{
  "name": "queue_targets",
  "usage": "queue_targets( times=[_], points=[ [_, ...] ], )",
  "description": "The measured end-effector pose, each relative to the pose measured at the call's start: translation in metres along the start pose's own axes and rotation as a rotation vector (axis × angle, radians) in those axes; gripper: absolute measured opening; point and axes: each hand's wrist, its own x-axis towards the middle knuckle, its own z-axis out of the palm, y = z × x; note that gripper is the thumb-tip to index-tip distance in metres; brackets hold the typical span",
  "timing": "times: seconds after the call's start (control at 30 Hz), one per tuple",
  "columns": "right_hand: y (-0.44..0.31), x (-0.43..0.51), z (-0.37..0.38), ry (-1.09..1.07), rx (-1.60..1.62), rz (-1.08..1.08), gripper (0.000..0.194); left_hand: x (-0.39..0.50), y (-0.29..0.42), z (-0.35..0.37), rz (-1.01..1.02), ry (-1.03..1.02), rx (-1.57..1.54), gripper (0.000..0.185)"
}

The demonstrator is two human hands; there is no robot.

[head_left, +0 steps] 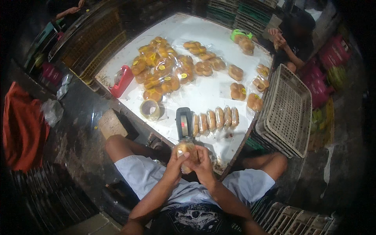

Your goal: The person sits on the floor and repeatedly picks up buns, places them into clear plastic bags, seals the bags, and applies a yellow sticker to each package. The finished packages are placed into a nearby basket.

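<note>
Between my two hands is a bread bun in clear plastic wrap, held just in front of the table's near corner. My left hand grips its left side, thumb across the front. On the other side, my right hand closes round the bag. Directly beyond the bun stands a black tape dispenser loaded with a roll of tape. To its right, several wrapped buns stand on edge in a row. A large heap of bagged buns, many with yellow stickers, lies farther back on the white tabletop.
At the left edge are a red tape dispenser and a loose tape roll. Stacked plastic crates adjoin the table's right side. A green tape dispenser sits at the far right, near a co-worker's hands. More bagged buns lie along the right edge.
</note>
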Motion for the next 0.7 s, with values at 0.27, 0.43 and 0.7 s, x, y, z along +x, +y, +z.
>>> queue_targets(
  times=[0.27,0.43,0.7],
  points=[
    [0.057,0.087,-0.012,0.245,-0.716,0.062,0.029,0.011,0.018,-0.021,-0.158,0.059,-0.215,0.058],
    [0.049,0.056,-0.030,-0.066,-0.532,-0.085,0.025,0.013,0.047,-0.027,-0.117,0.060,-0.127,0.062],
    [-0.048,0.061,-0.060,-0.296,-0.997,0.132,0.034,0.021,0.050,-0.011,-0.056,-0.194,0.405,0.077]
  ],
)
